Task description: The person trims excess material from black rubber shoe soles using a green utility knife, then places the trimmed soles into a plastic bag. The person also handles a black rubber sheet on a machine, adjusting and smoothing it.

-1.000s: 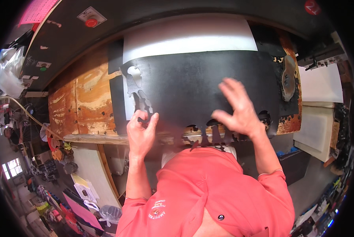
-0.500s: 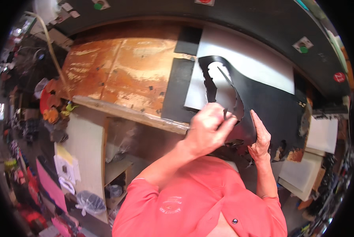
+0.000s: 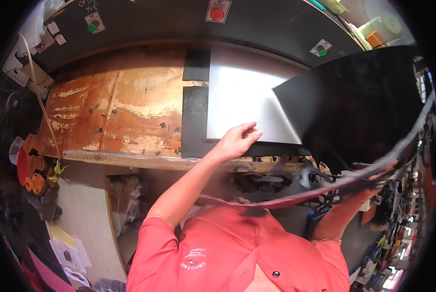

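A large black flexible sheet (image 3: 356, 107) is lifted at the right, its near edge bowed and blurred by motion. My right hand (image 3: 381, 177) holds it at that edge; the fingers are smeared and partly hidden. My left hand (image 3: 238, 142) hovers at the front edge of a white board (image 3: 242, 92), fingers stretched loosely with nothing seen in them. The board lies on the worktable, next to a black strip (image 3: 194, 117). Below the sheet, dark cut scraps (image 3: 269, 180) hang or lie in front of the table edge.
The worn wooden worktable (image 3: 135, 107) runs to the left, with a wooden rail (image 3: 125, 159) along its front. A dark panel with green buttons (image 3: 92, 27) and a red button (image 3: 217, 14) stands behind. A pale cabinet panel (image 3: 84, 204) stands below left.
The black sheet has been lifted off the board and swung right with my right hand. My left hand has let go of it and moved left. The view has shifted too.
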`<action>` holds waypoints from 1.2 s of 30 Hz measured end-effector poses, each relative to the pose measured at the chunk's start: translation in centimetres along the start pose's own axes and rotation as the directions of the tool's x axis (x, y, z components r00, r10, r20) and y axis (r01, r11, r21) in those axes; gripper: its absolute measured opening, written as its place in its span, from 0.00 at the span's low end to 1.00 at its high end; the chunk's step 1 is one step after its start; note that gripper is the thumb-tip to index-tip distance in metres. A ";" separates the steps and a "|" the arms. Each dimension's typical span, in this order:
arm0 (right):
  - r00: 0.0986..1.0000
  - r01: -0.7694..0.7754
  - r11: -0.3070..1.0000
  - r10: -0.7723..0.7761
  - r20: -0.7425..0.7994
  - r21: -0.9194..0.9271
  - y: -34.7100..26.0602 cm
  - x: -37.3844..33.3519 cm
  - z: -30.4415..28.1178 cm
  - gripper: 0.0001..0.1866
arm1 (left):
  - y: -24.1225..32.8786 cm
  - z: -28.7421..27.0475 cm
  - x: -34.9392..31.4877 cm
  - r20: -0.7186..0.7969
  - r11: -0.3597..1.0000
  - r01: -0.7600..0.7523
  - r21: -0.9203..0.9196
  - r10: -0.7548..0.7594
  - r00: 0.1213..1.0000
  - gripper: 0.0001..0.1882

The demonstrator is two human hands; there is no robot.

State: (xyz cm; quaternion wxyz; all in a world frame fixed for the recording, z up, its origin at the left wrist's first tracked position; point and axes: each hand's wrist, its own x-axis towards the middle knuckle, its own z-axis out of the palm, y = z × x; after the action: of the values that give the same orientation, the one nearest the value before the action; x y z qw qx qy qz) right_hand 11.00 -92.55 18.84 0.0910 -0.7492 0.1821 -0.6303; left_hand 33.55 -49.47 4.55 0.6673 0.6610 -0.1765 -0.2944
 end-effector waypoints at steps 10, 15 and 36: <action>0.993 -0.096 0.994 0.093 0.075 0.049 -6.1 0.7 -4.7 0.24 | 4.3 3.5 2.0 -0.023 0.758 -0.216 -0.616 0.257 0.966 0.25; 0.790 -0.168 0.983 0.088 0.606 0.076 -6.6 -4.3 0.5 0.22 | 6.2 -0.3 -0.4 -0.391 0.895 -0.339 -0.290 0.212 0.896 0.13; 0.441 0.000 0.754 -0.589 0.677 0.657 -18.2 -14.7 7.5 0.33 | -2.3 -5.8 3.7 -0.566 0.974 0.022 -0.224 -0.148 0.811 0.22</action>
State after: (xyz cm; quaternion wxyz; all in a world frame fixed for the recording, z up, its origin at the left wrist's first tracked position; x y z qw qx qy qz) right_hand 19.21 -70.91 10.69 0.2687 -0.9143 -0.2268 -0.2011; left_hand 39.69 -47.16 1.36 0.7403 0.6534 0.0962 -0.1257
